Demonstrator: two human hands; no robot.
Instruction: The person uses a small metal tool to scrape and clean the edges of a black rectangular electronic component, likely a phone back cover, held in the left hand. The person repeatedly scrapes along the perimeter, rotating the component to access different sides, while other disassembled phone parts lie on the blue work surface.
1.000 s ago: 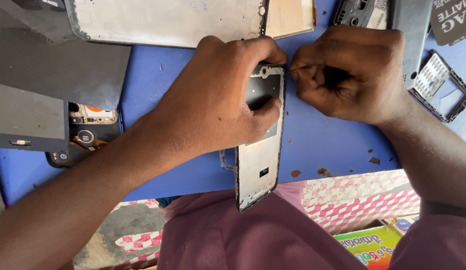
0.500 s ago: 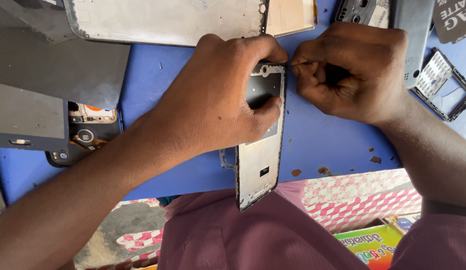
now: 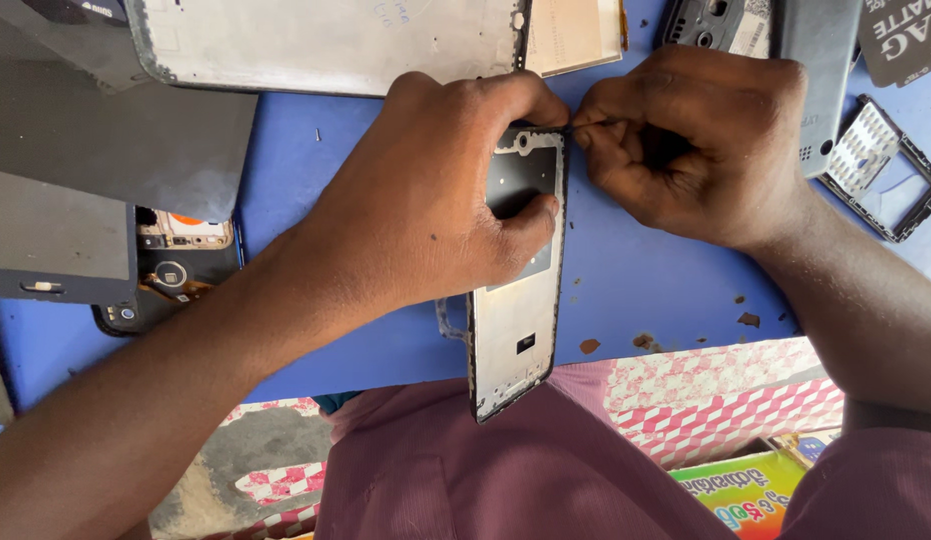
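Two phone frames (image 3: 516,330) (image 3: 881,165), one opened phone (image 3: 176,265).

Left hand (image 3: 426,210) gripping phone frame (image 3: 516,320), right hand (image 3: 706,140) pinching thin tool (image 3: 591,124)

One camera only, worn on the head, looking steeply down and close over the blue table (image 3: 316,170) edge. The left hand (image 3: 436,210) and right hand (image 3: 706,140) fill the middle, the phone frame (image 3: 516,330) between them; the lap shows along the bottom, with no second view to share anything
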